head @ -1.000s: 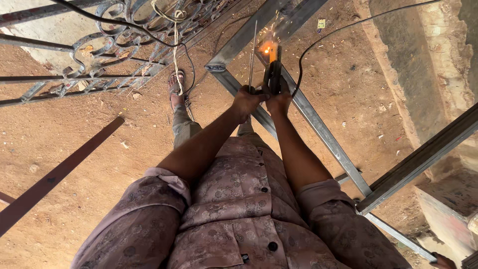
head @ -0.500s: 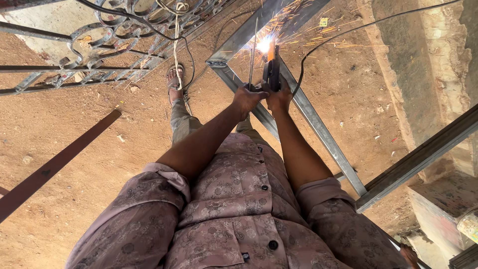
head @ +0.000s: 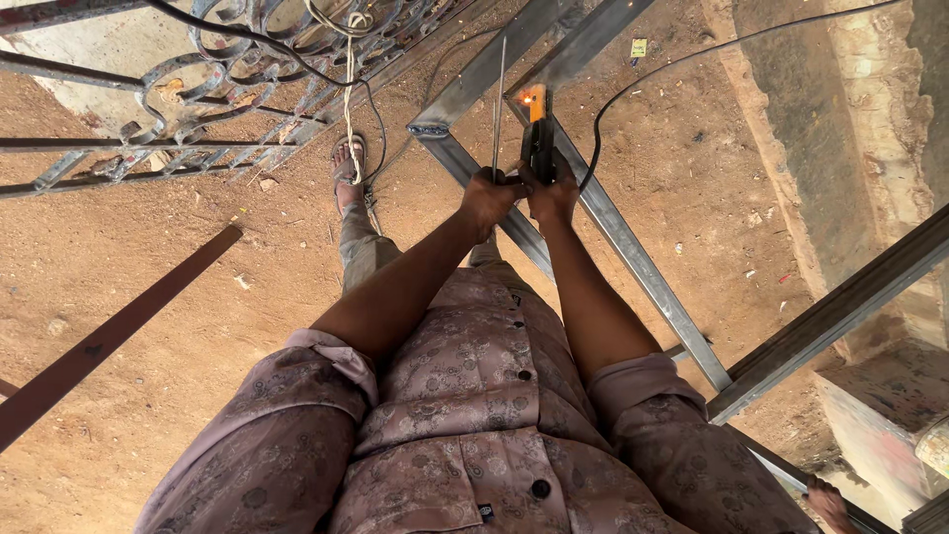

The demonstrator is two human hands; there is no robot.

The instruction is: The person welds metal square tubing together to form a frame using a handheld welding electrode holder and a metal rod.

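Head view | your right hand (head: 554,193) grips the welding holder (head: 539,148), left hand (head: 489,198) closed on a thin rod (head: 498,109) | both directly above the steel frame (head: 633,257); holder's long axis points away from you, glowing tip on the frame.

Ground: bare reddish-brown dirt (head: 178,326), sunlit, scattered with small stones and scraps. Upper left: ornamental wrought-iron grille (head: 227,89) of scrollwork lying flat, beside it a pale concrete slab (head: 69,79); lower left, a long rust-brown flat bar (head: 119,331) lying diagonally. Right edge: rough concrete wall (head: 850,119) and a grey steel beam (head: 840,307) crossing in shadow.
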